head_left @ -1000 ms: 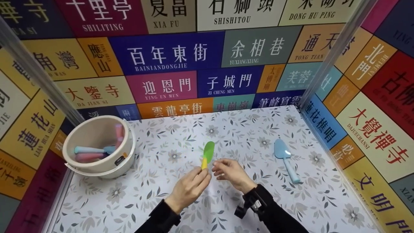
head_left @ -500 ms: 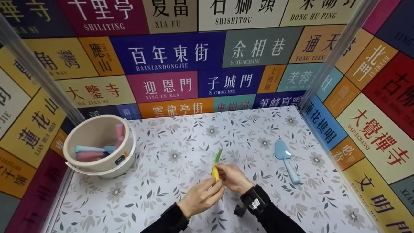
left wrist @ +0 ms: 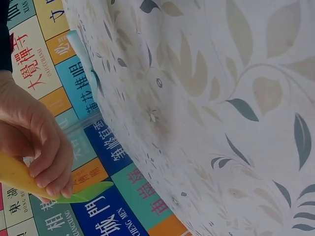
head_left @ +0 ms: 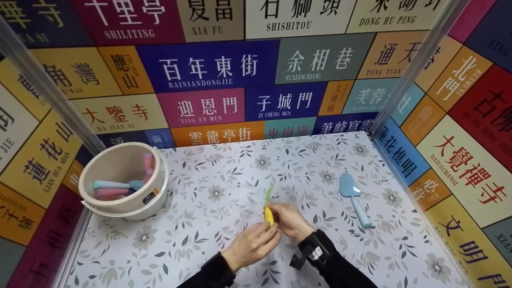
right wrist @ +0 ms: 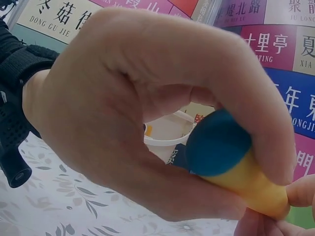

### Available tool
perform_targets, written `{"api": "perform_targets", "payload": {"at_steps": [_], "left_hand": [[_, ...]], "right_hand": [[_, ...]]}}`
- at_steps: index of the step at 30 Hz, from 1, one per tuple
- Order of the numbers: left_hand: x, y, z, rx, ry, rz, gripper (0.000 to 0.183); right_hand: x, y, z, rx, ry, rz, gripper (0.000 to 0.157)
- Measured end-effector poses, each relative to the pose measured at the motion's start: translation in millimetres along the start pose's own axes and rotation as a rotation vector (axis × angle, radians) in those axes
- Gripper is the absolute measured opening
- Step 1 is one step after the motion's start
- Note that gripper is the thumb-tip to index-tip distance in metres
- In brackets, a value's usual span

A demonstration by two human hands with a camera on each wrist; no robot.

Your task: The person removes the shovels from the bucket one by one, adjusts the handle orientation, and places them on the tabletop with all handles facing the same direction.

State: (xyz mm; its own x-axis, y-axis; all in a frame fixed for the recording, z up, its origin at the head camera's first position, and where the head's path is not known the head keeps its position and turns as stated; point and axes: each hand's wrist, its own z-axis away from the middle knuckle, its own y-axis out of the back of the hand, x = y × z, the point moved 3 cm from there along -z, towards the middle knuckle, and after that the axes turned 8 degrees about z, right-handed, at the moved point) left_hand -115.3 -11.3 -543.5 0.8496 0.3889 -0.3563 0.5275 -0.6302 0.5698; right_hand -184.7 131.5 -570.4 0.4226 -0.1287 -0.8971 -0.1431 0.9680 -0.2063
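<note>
A small trowel (head_left: 268, 215) with a yellow handle and a green blade is held up over the table between both hands. My left hand (head_left: 252, 246) grips the handle's rear end. In the right wrist view the left hand (right wrist: 113, 103) has thumb and finger curled round that yellow end, which shows a blue tip. Fingers of my right hand (head_left: 292, 220) pinch the trowel nearer its blade. In the left wrist view, the green blade (left wrist: 87, 191) pokes out past the right hand's fingertips. From the head view the blade appears nearly edge-on.
At the left stands a beige bucket (head_left: 90, 168) set in a white one, with blue and pink handles inside. A light blue trowel (head_left: 355, 200) lies right of the hands on the floral tablecloth (head_left: 224, 168). Panels printed with signs (head_left: 208, 66) enclose the back and sides.
My left hand has moved right and slightly lower with the trowel. The right hand has closed on it near the blade. The blade has turned from broad face to edge-on.
</note>
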Motion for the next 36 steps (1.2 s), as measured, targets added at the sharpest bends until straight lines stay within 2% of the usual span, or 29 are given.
{"api": "perform_targets", "payload": {"at_steps": [2,4,8,10,14,19,23,27,32,36], "left_hand": [[-1.0,1.5,-1.4,-0.008,0.041,0.029,0.021],[-2.9,4.2,-2.8,-0.022,0.11,0.079,0.013],[-11.7,13.7,-1.1,-0.033,0.314,0.17,0.047],[-18.2,19.9,2.8,-0.032,0.402,0.177,0.054],[-32.1,32.7,14.9,-0.039,0.526,0.161,0.054],[-46.5,49.1,36.1,-0.102,0.666,0.146,0.052],[-54.5,62.4,55.2,-0.13,0.751,0.135,0.05],[-58.5,73.8,72.8,-0.11,0.803,0.128,0.048],[-58.1,85.7,93.0,-0.114,0.836,0.081,0.047],[-56.8,94.7,106.6,-0.138,0.875,0.058,0.046]], "right_hand": [[-2,1.4,0,-0.012,0.012,0.018,0.026],[-5,3.8,1,-0.013,0.024,0.057,0.022],[-12,11.6,2,0.042,0.056,0.173,0.016],[-16,16.5,4,0.087,0.073,0.233,0.018],[-22,30.2,9,0.167,0.099,0.322,0.024],[-26,55.0,16,0.243,0.144,0.463,0.026],[-28,76.9,23,0.286,0.148,0.577,0.028],[-30,99.9,31,0.321,0.145,0.712,0.031],[-33,123.1,42,0.382,0.233,0.911,0.031],[-33,137.5,48,0.408,0.273,0.987,0.028]]}}
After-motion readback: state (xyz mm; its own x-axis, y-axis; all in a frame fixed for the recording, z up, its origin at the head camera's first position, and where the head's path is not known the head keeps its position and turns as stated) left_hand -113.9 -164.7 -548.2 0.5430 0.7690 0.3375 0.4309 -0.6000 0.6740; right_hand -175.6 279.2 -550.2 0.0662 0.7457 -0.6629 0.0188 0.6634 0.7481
